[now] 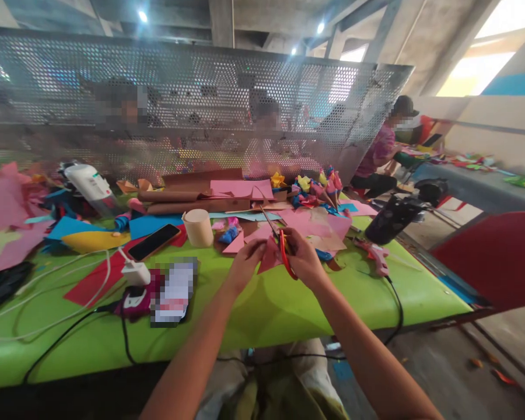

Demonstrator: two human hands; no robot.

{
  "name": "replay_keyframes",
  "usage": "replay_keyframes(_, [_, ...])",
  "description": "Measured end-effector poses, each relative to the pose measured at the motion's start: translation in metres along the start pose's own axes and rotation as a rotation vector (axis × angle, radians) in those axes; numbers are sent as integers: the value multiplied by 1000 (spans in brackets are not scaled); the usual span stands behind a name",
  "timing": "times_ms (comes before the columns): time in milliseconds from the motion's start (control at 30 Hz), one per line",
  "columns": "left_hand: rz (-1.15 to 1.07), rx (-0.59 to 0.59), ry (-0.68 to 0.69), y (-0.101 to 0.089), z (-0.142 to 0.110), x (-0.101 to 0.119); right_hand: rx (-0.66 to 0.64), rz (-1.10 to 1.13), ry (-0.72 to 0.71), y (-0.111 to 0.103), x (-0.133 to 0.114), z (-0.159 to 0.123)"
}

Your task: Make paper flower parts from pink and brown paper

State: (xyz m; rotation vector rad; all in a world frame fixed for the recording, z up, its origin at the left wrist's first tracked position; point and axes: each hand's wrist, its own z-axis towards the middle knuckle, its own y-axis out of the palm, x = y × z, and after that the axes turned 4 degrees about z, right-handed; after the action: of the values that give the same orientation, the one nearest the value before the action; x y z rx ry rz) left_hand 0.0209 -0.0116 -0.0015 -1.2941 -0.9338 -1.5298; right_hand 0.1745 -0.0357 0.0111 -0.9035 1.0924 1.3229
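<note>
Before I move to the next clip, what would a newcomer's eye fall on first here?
Probably the red-handled scissors in the right hand, mid-view, right by the pink paper in the left hand. Next, likely the bright green tabletop beneath them, and the perforated metal panel rising behind it.

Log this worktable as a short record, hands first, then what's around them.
Left hand: pinching pink paper
Right hand: holding red-handled scissors
Surface: green table
Left of hands: pale roll, dark phone
Right of hands: pink glue gun, corded
Behind: perforated metal screen
</note>
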Motion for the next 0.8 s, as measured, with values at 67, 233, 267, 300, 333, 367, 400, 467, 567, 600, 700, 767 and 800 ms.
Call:
replay_keyframes(67, [9, 30, -4, 3, 0, 0, -18, 6, 13, 3, -1, -2])
replay_keyframes(233, [10, 191, -24, -3, 1, -2, -88, 79, 77, -1, -9, -10])
replay_keyframes(267, [10, 215, -14, -5, 1, -2, -105, 80, 75, -4, -11, -13])
replay_keyframes(300, [2, 230, -5, -6, 1, -2, -121, 73, 74, -7, -12, -17])
replay_keyframes(333, [-9, 239, 0, -7, 0, -1, -138, 62, 78, -11, -13, -20])
replay_keyframes(367, [-19, 243, 3, -8, 0, -1, -154, 48, 84, -15, -13, -24])
replay_keyframes(400, [-27, 245, 7, -8, 0, 0, -173, 33, 91, -20, -13, -28])
replay_keyframes(467, [-27, 247, 23, -8, -1, 1, -242, 2, 100, -28, -11, -35])
replay_keyframes(567, [-21, 250, 49, -8, -1, 2, -352, -48, 94, -37, -12, -44])
replay_keyframes(600, [-24, 249, 48, -7, 0, 1, -371, -68, 88, -38, -13, -46])
replay_keyframes(700, [-17, 230, 57, -7, 0, -1, -350, -156, 86, -35, -17, -50])
replay_keyframes(767, [5, 227, 88, -7, -1, -1, -318, -217, 93, -30, -18, -51])
replay_keyframes(800, [20, 230, 104, -7, -2, -1, -311, -245, 99, -28, -18, -52])
